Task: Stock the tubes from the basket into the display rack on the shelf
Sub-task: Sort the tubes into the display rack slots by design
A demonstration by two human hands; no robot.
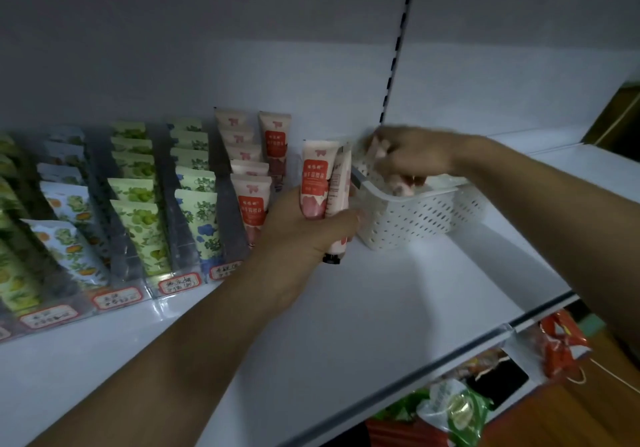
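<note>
Standing at the white shelf (346, 308), the person has both bare arms stretched over it. Nearest, at about 5 o'clock under the shelf lip, lie packets (460, 408) in red and green. The left hand (304, 232), near the middle, has its grip curled round two pink tubes (323, 190), held upright with a black cap pointing down, just beside the basket (415, 218). At 9 o'clock from that hand stands the clear rack (194, 225), its lanes filled with green, blue and pink tubes leaning back, and handwritten price tags (180, 284) along its front. At 2 o'clock, the right hand (412, 156) reaches down into the white perforated basket, blurred; its fingers seem bent over something pink, but I cannot tell whether the grip holds it.
</note>
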